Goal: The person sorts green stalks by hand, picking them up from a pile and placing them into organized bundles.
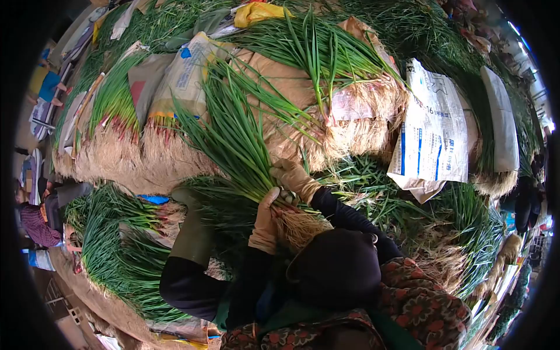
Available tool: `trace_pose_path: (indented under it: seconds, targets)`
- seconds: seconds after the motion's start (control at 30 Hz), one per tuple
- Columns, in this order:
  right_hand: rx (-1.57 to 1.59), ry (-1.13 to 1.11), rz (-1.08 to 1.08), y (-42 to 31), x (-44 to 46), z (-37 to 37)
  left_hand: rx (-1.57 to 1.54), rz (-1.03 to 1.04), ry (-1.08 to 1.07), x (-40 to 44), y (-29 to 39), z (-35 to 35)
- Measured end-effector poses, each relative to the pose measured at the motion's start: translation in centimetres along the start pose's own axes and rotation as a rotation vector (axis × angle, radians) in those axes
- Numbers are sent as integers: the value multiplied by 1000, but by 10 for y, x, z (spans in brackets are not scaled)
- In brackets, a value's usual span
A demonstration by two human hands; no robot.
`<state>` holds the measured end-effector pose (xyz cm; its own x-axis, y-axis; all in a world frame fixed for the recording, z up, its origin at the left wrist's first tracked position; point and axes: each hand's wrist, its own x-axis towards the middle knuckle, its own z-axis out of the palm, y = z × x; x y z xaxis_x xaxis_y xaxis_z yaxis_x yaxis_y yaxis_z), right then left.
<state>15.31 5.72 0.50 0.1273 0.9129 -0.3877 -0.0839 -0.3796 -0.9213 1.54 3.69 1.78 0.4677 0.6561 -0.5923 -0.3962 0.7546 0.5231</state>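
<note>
My left hand point(265, 221), in a pale glove, is closed round the lower stems of a large bundle of green onions point(239, 140). On the bundle's other side my right hand point(294, 178), also gloved, has its fingers curled against the stems just above the roots. The long green leaves fan out toward the upper left, and the stringy roots point(300, 224) hang toward my body. Beyond the hands, a few loose onions point(318, 70) lie on a brown cloth point(286, 81) over a long stack of onions with pale roots point(361, 128).
A white printed sack point(434, 128) covers the stack at right; another printed sack point(186, 76) lies at left. More onions point(128, 251) are piled at lower left. A dark cap point(338, 265) and a green-brown boot point(192, 233) show near the hands. Another person point(41, 224) is at far left.
</note>
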Motion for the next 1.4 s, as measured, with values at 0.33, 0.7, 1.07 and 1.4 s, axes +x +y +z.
trace_pose_path:
  seconds: [0.33, 0.7, 1.07, 1.4]
  targets:
    - [-985, -70, -430, 19, -9, -65, -125, 2, -53, -12, 13, 8]
    - [-1168, -548, -315, 36, -44, -53, 15, -49, -172, 4, 4, -11]
    - [-173, 54, -130, 65, 29, -21, -4, -14, -93, -1, -1, -5]
    - [-1193, -274, 125, 111, 0, -61, -345, 89, -88, -29, 10, 24]
